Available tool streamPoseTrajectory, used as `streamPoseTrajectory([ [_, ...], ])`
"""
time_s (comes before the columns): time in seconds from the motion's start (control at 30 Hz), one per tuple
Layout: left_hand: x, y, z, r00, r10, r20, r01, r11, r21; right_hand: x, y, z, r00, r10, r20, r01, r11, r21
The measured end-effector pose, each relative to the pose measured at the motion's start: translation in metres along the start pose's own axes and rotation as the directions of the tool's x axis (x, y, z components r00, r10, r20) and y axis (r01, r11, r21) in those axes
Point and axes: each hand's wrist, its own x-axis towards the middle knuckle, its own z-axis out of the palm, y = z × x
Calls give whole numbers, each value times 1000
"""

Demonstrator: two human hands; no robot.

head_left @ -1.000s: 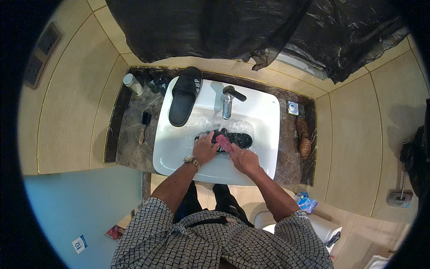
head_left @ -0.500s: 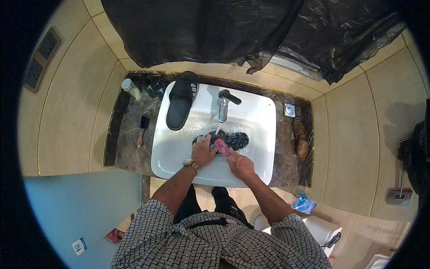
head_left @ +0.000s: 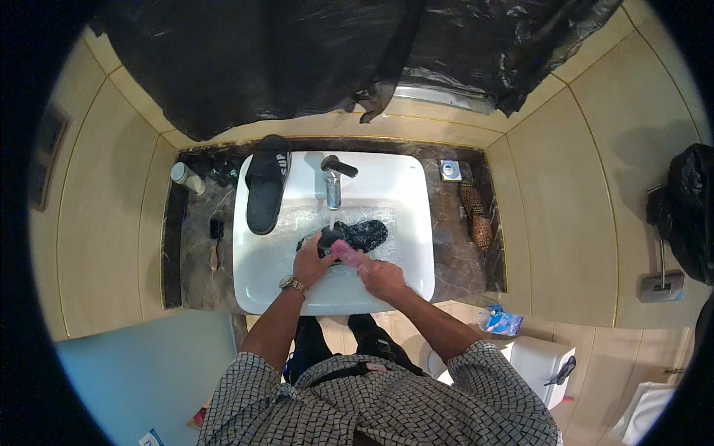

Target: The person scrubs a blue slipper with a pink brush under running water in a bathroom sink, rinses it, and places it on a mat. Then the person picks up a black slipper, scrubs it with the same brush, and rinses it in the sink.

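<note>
A wet black slide sandal (head_left: 368,235) lies in the white washbasin (head_left: 413,282), under water running from the tap (head_left: 333,192). My left hand (head_left: 312,260), with a watch at the wrist, grips the sandal's left part near the stream. In my right hand (head_left: 383,280) is the handle of a pink scrub brush (head_left: 348,253). Its head is against the sandal, close to my left fingers; the bristles are hidden. A second black slide (head_left: 265,195) with white lettering on its strap rests across the basin's back left rim.
The dark marble counter (head_left: 454,256) frames the basin. To the left are a white-lidded jar (head_left: 187,178) and a black-bristled brush (head_left: 216,236). On the right lie a small white-and-blue box (head_left: 450,170) and a brown patterned object (head_left: 476,215). Black plastic sheeting (head_left: 282,59) hangs behind.
The whole view has shifted, so the basin sits farther left in the picture. My left fingers now curl around the sandal rather than lying over it, and the brush is still on it.
</note>
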Motion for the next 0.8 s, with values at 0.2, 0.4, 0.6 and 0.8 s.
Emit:
streamPoseTrajectory([
  [0.2,1,6,0,997,-68,-26,64,989,-134,54,-28,3,1000,-24,-20,26,994,106],
  [0.4,6,-37,26,974,-219,-63,145,807,-572,60,-23,6,994,-85,-65,95,980,177],
  [0.6,23,-5,9,866,-477,152,408,498,-765,68,-27,-2,996,-77,-45,86,966,242],
  [0.8,31,-21,11,881,-319,349,451,341,-825,45,-45,23,994,-71,-83,90,961,260],
])
